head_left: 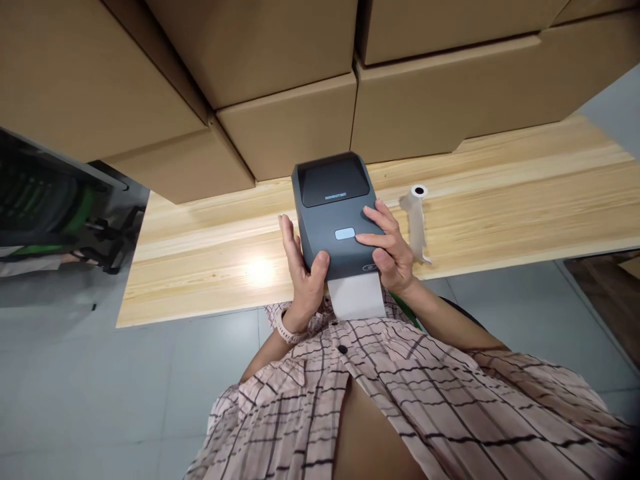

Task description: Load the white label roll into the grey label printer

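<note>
While both hands hold the dark grey printer (323, 223) from opposite sides, its long axis runs from the bench's (190, 267) far edge toward its near edge, with a slight slant. The grip of the left hand (306, 283) is closed against the left side, thumb on the near left corner; the right hand (397, 257) has its grip on the right side. One right fingertip sits at the right end of the pale button (345, 234), so that hand is the nearer to it. Whether the printer's underside rests on the bench cannot be told.

White paper (357, 297) sticks out of the printer's near end, over the near edge and toward the body. Close on the right lies a paper roll (416, 223), its loose end by the near edge. Cardboard boxes (285, 127) wall off the far side; leftward, wood runs to the left edge, giving more sideways room.
</note>
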Demonstrator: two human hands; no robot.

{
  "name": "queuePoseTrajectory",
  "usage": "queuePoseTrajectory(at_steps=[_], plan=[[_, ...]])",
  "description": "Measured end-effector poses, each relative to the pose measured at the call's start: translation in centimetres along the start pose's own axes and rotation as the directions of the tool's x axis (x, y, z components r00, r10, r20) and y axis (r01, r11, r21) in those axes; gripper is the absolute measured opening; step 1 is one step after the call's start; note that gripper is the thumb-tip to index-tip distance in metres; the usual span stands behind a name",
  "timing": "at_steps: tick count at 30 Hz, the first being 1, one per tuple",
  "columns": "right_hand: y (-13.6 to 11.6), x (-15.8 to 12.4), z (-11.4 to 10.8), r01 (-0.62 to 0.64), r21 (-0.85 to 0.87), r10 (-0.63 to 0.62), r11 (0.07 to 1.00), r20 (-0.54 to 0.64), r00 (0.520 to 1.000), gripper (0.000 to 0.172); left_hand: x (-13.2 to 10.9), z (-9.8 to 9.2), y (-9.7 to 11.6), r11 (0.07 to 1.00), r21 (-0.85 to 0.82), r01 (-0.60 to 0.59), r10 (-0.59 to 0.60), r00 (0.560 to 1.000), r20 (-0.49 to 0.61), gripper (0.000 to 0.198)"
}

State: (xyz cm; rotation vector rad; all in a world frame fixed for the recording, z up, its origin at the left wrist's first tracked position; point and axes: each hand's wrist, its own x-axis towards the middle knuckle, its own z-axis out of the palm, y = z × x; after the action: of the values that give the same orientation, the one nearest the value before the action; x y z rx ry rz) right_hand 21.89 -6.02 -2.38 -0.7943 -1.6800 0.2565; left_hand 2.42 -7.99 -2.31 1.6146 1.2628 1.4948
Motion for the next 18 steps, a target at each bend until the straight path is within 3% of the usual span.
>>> queuePoseTrajectory(at_steps=[3,5,6,8,9,10,11,12,14,16,18], plan=[[0.1,-0.3,0.2,0.005,0.025,-0.005,1.0,-0.004,1.0,0.036,-0.6,-0.6,0.2,0.999,0.049,-0.012,0.011,1.0,0.018,0.079],[0.0,-0.3,0.3,-0.001,0.034,0.001,0.999,-0.009,1.0,0.035,-1.9,-1.4,0.1,0.992,0.101,-0.075,0.083,0.993,-0.079,0.078],[-0.1,-0.3,0.4,-0.019,0.025,0.019,1.0,-0.017,1.0,0.034,-2.9,-1.9,-0.1,0.983,0.131,-0.127,0.147,0.977,-0.156,0.072],[-0.4,-0.3,0.7,-0.074,-0.001,0.074,0.997,-0.04,0.996,0.034,-5.1,-2.8,-0.2,0.959,0.158,-0.234,0.269,0.927,-0.262,0.041],[-0.5,-0.3,0.8,-0.099,-0.009,0.098,0.995,-0.057,0.994,0.035,-6.0,-3.0,-0.1,0.965,0.125,-0.23,0.252,0.947,-0.201,0.021],[-0.6,-0.3,0.9,-0.115,-0.01,0.114,0.993,-0.072,0.991,0.036,-6.8,-3.2,0.1,0.981,0.079,-0.176,0.18,0.982,-0.056,0.018],[-0.6,-0.3,1.0,-0.117,-0.003,0.116,0.993,-0.087,0.989,0.035,-7.2,-3.2,0.4,0.998,0.041,-0.052,0.047,0.993,0.106,0.032],[-0.6,-0.3,1.1,-0.104,0.008,0.105,0.994,-0.096,0.99,0.034,-7.3,-3.1,1.0,0.994,0.009,0.112,-0.111,0.96,0.255,0.044],[-0.5,-0.3,1.1,-0.07,0.025,0.073,0.997,-0.099,0.992,0.032,-6.7,-2.7,2.2,0.888,-0.045,0.457,-0.389,0.8,0.456,0.056],[-0.4,-0.2,1.0,-0.059,0.017,0.06,0.998,-0.085,0.995,0.032,-5.4,-2.4,3.6,0.732,-0.111,0.672,-0.506,0.646,0.572,0.058],[-0.4,-0.2,0.9,-0.073,-0.004,0.073,0.997,-0.068,0.995,0.033,-4.3,-2.5,4.6,0.646,-0.151,0.748,-0.511,0.572,0.642,0.056]])
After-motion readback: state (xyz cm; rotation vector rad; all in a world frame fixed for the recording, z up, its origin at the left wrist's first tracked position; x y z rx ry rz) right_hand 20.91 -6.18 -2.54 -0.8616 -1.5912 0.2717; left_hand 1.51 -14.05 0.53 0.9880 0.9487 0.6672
